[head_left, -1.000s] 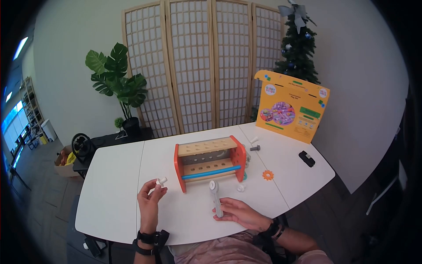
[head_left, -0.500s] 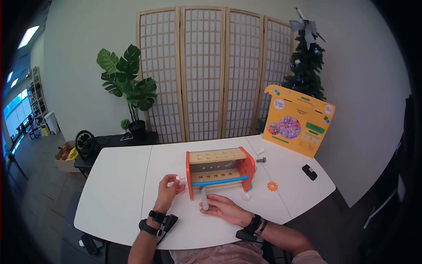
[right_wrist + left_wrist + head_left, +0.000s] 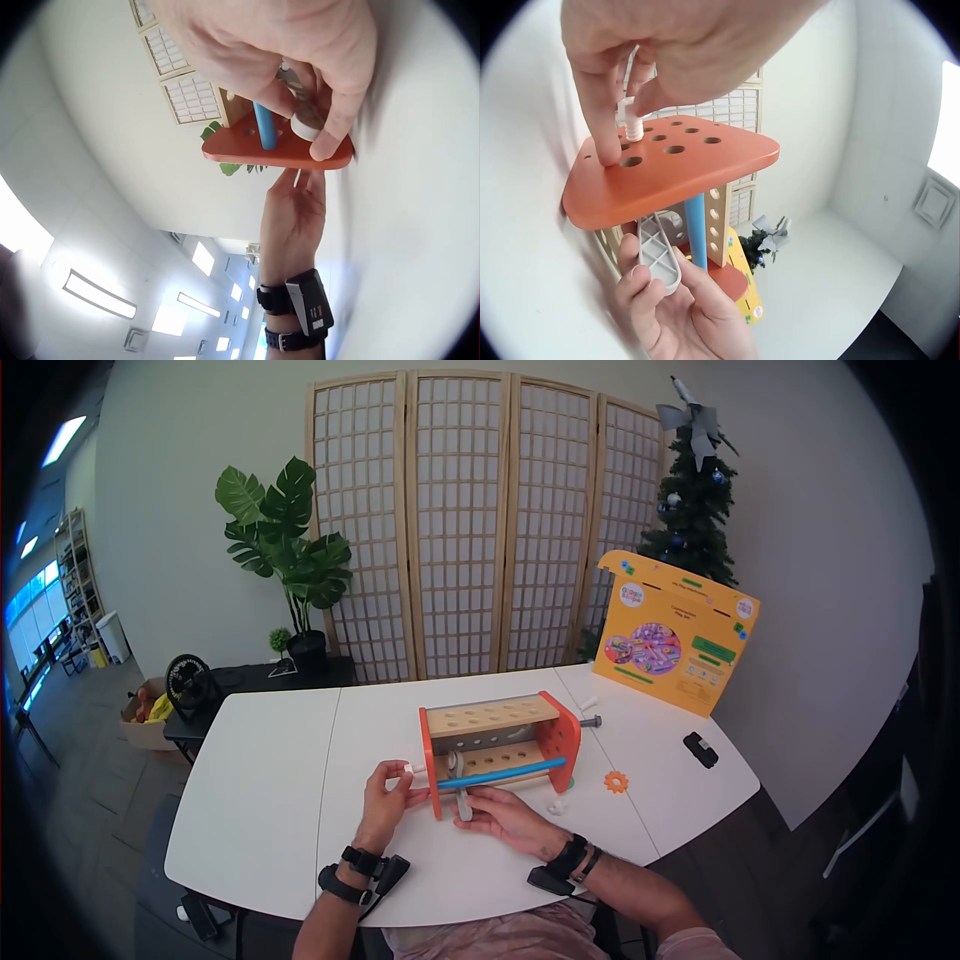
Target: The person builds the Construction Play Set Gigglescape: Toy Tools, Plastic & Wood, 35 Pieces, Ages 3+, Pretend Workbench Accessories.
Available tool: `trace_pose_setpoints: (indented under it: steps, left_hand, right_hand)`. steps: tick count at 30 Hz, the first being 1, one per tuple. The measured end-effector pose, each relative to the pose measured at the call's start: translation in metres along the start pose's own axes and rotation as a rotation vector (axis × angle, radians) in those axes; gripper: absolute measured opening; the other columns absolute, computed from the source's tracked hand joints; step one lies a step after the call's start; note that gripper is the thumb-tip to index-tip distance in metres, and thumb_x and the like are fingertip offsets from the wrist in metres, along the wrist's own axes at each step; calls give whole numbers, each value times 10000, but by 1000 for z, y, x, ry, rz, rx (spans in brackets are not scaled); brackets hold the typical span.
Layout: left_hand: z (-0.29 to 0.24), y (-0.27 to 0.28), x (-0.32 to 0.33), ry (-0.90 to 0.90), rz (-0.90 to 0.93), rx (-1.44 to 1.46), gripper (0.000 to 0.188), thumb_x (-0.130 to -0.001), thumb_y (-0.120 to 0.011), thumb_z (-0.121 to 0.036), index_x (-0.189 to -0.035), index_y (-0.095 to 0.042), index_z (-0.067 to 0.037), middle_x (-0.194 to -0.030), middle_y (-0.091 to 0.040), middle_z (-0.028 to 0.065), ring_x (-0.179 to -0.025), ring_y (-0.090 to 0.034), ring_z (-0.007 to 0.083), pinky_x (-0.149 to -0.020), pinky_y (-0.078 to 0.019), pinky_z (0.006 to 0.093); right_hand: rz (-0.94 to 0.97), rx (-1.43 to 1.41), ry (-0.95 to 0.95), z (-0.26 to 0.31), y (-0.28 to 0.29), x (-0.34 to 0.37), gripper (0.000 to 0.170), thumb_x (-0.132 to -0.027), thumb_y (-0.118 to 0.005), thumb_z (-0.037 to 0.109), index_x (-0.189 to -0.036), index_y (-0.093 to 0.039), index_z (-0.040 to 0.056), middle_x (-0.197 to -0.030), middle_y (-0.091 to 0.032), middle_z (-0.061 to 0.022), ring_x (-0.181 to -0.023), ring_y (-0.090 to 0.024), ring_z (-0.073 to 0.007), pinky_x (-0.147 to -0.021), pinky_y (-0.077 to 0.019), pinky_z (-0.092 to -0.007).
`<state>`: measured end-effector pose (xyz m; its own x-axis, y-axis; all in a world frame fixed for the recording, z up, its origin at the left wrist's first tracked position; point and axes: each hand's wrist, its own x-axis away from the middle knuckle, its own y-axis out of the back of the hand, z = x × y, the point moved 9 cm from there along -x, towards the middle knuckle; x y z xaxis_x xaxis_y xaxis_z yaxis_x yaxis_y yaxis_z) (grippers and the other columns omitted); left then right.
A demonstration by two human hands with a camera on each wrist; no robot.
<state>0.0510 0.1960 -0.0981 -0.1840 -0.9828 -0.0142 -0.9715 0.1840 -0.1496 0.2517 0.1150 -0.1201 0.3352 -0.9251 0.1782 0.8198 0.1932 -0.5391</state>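
left wrist view: white bolt, pinched by the left hand, sits at the red side panel; hole entry cannot be confirmed. right hand grips the grey strip on the inner side. keep bolt square, strip steady. white counter supports the panel; folding screen stands behind.

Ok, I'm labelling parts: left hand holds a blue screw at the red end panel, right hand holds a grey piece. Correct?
No: the screw is white, as the left wrist view shows. The left hand holds it at the red end panel; the right hand holds a grey piece.
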Motion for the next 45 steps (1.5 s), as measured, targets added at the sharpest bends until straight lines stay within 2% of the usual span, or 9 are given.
trace_pose_setpoints:
  steps: [5, 7, 14, 19, 27, 29, 32, 35, 45]
  left_hand:
    - [-3, 4, -13, -42, -52, -96, 281, -1139, -623, -95, -1396, -590, 12, -1365, -596, 126, -1014, -800, 260, -896, -711, 328]
    - [-5, 12, -21, -75, -112, -103, 268, -1108, -674, -76, -1346, -633, 41, -1280, -682, 136, -934, -820, 247, -808, -715, 313]
    - [16, 20, -46, -79, -119, -167, 240, -1064, -718, -55, -1284, -720, 43, -1096, -766, 111, -890, -825, 226, -767, -709, 313]
    - [25, 25, -52, -64, -149, -181, 261, -1064, -730, -91, -1283, -743, 49, -1125, -791, 135, -881, -833, 222, -752, -699, 303]
    - [10, 17, -50, -95, -94, -268, 260, -1062, -731, -100, -1266, -751, 60, -1109, -794, 137, -890, -822, 199, -768, -686, 290]
    - [14, 17, -53, -73, -69, -275, 261, -1066, -724, -87, -1275, -743, 68, -1152, -775, 134, -916, -812, 190, -791, -682, 278]
    - [19, 17, -55, -110, -50, -234, 272, -1060, -747, -139, -1249, -773, 54, -1072, -822, 146, -883, -827, 197, -768, -688, 299]
    - [24, 18, -60, -79, -50, -278, 270, -1057, -752, -137, -1245, -779, 56, -1073, -821, 134, -881, -817, 182, -777, -685, 298]
    - [16, 6, -55, 24, 9, -270, 288, -1083, -716, -146, -1264, -782, 67, -1032, -839, 129, -894, -803, 164, -811, -650, 294]
  right_hand:
    - [-30, 51, 16, 1, 4, -1, 326, -1169, -592, 164, -1444, -602, -11, -1348, -701, -124, -1253, -720, -234, -1145, -610, -416]
    - [-57, 82, 34, 6, 3, -2, 285, -1152, -615, 150, -1398, -614, 6, -1264, -701, -93, -1163, -723, -190, -1097, -637, -402]
    - [-59, 182, 73, 8, -4, -15, 291, -1156, -606, 131, -1422, -638, 18, -1291, -723, -80, -1193, -731, -212, -1080, -644, -415]
    - [-86, 262, 108, 13, -14, -19, 261, -1152, -608, 117, -1385, -672, 20, -1258, -745, -86, -1064, -748, -173, -985, -667, -351]
    - [-110, 305, 116, 12, -18, -21, 298, -1132, -644, 110, -1410, -665, 5, -1290, -745, -91, -1060, -762, -179, -974, -682, -356]
    - [-111, 310, 123, 14, -27, -17, 271, -1135, -657, 146, -1376, -688, 25, -1147, -703, -24, -990, -716, -115, -956, -678, -336]
    - [-101, 320, 112, 12, -25, -18, 275, -1135, -662, 153, -1377, -688, 27, -1119, -685, -10, -954, -695, -97, -956, -680, -333]
    - [-92, 321, 116, 7, -20, -22, 312, -1140, -648, 152, -1414, -671, 4, -1272, -727, -67, -1080, -750, -154, -955, -688, -328]
    - [-49, 210, 165, 12, -21, -22, 337, -1129, -673, 149, -1432, -657, 3, -1319, -723, -90, -1173, -743, -182, -975, -695, -345]
